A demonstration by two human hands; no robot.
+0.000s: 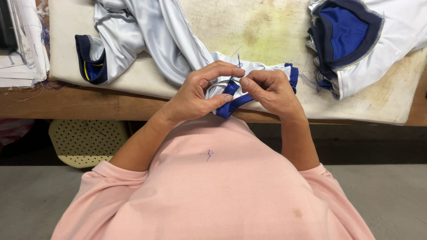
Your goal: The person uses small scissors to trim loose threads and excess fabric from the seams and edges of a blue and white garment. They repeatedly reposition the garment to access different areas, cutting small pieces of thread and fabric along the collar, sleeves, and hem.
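my left hand (198, 93) and right hand (269, 91) both pinch closed on the royal-blue ribbed trim (231, 95) of a pale grey-white jersey garment (147, 35), at the near edge of the stained cream padded table (267, 31). a dark loose thread (239, 60) sticks up between my fingertips.

A garment workshop: sportswear pieces (147, 40) piled on a stained padded worktable (249, 31), loose threads about.

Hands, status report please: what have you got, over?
Left hand and right hand both pinching garment's blue cuff. Loose thread sticking up. Nothing blocking.
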